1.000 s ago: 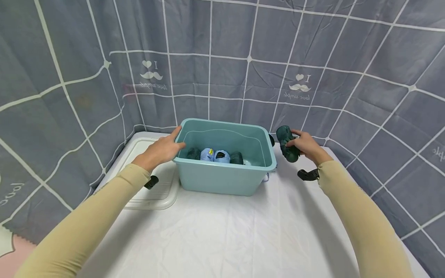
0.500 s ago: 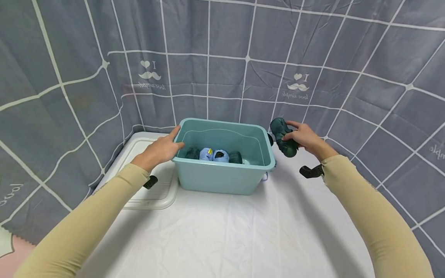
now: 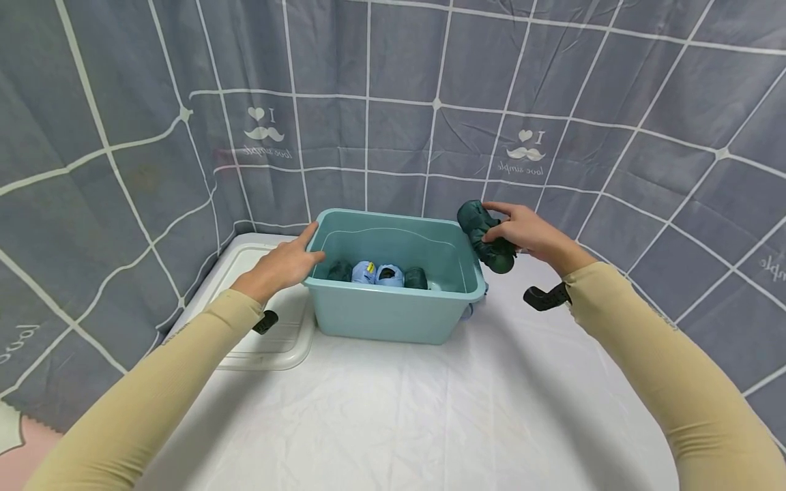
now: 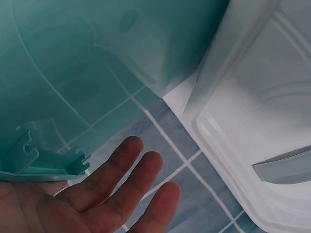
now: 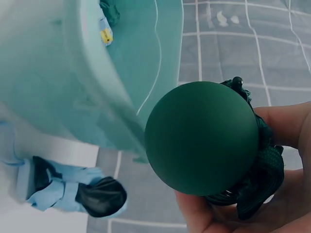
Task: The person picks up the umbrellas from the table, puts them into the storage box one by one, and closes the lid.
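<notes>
My right hand (image 3: 525,232) grips a dark green folded compact umbrella (image 3: 482,235), held tilted over the right rim of a teal plastic bin (image 3: 381,317). In the right wrist view, the umbrella's round green end cap (image 5: 201,138) faces the camera, with bunched fabric behind it. My left hand (image 3: 282,266) rests on the bin's left rim. Its fingers (image 4: 150,177) extend fairly straight below the rim in the left wrist view; the thumb is hidden there. Inside the bin, light blue bundles (image 3: 389,275) lie in a row between dark green bundles (image 3: 416,278).
A white lid (image 3: 276,348) lies on the table left of the bin. Another folded umbrella, light blue and black (image 5: 73,189), lies beside the bin's right side. A grey checked curtain (image 3: 399,136) hangs close behind. White cloth (image 3: 393,409) covers the table.
My right hand has carried the dark green umbrella up and leftward, from beside the bin to above its right rim. The left hand has stayed on the left rim.
</notes>
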A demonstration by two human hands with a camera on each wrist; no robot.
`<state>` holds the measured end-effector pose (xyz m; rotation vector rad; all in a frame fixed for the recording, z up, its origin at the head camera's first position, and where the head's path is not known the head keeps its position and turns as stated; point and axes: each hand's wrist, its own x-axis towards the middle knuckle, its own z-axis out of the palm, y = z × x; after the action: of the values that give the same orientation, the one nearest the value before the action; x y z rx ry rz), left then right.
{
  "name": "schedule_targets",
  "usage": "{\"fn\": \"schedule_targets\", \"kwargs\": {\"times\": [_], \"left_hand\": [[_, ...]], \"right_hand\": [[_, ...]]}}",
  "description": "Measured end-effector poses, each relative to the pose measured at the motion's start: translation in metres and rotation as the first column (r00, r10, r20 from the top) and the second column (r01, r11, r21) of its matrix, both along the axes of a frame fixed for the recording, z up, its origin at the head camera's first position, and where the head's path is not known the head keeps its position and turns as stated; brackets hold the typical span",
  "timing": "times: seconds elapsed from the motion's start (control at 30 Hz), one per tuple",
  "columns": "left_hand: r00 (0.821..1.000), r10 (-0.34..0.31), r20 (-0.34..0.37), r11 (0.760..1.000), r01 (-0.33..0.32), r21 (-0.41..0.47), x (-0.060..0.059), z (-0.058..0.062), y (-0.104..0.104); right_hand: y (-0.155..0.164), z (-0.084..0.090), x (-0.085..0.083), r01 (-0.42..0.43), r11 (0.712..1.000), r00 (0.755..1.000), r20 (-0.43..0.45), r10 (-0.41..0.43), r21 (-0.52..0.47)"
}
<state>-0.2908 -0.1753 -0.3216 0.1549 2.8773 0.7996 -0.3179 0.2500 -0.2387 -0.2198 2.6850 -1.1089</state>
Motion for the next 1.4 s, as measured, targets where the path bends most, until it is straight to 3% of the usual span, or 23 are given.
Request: {"fn": "schedule_targets", "kwargs": {"times": [0.43,0.63,0.9,1.23,1.4], "left_hand": [[1.0,-0.001,-0.004,1.0,0.001,0.012,0.003,0.001,0.001],[1.0,0.004,0.0,1.0,-0.004,0.024,0.003,0.0,0.0],[1.0,0.002,-0.003,1.0,-0.002,0.006,0.003,0.001,0.0],[1.0,-0.008,-0.011,1.0,0.008,-0.007,0.002,-0.001,0.001],[1.0,-0.004,-0.011,1.0,0.004,-0.009,0.001,-0.001,0.0]], "right_hand": [[-0.039,0.017,0.001,-0.146,0.985,0.985,0.108,0.136,0.091],[-0.059,0.018,-0.006,-0.209,0.957,0.973,0.141,0.183,0.2],[-0.079,0.008,-0.019,-0.261,0.916,0.96,0.183,0.213,0.304],[-0.089,-0.008,-0.035,-0.291,0.894,0.936,0.295,0.192,0.34],[-0.096,-0.011,-0.043,-0.317,0.87,0.924,0.332,0.192,0.378]]}}
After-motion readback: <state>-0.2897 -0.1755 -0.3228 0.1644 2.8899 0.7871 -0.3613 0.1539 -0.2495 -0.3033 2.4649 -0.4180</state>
